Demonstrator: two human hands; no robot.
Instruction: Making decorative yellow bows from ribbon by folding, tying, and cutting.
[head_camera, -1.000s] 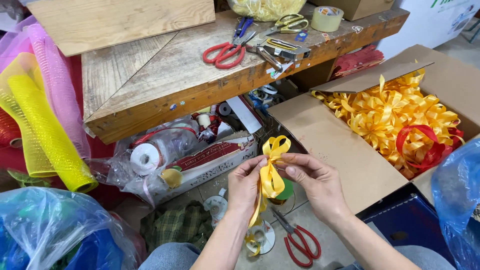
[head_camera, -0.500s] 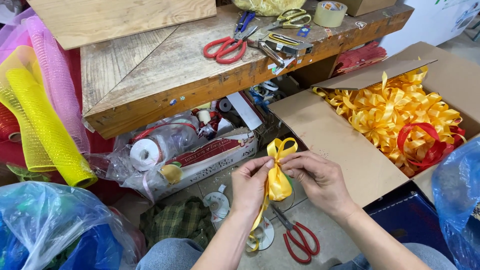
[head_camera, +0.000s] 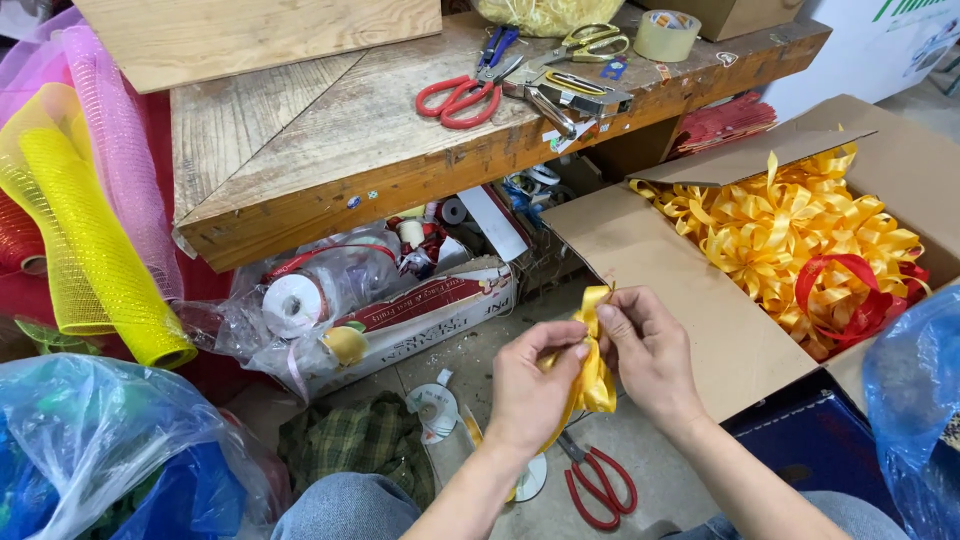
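Note:
Both my hands hold a yellow ribbon bow (head_camera: 596, 372) low in the middle of the head view. My left hand (head_camera: 528, 392) pinches its lower loops, with a ribbon tail hanging down past the wrist. My right hand (head_camera: 648, 352) grips the upper loop between thumb and fingers. Right of my hands stands an open cardboard box (head_camera: 690, 290) filled with several finished yellow bows (head_camera: 790, 230) and a red ribbon (head_camera: 850, 290). Red-handled scissors (head_camera: 596, 484) lie on the floor just below my hands.
A wooden workbench (head_camera: 330, 150) at the top carries red scissors (head_camera: 462, 95), yellow scissors (head_camera: 592, 40), a stapler (head_camera: 575, 90) and a tape roll (head_camera: 668, 33). Under it sits a box of ribbon spools (head_camera: 390, 310). Mesh rolls (head_camera: 90, 240) lean at left; blue plastic bags (head_camera: 110, 450) lie at both lower corners.
My hands have stayed close together on the bow while working its loops; the upper loop has been folded down smaller. The view has shifted slightly.

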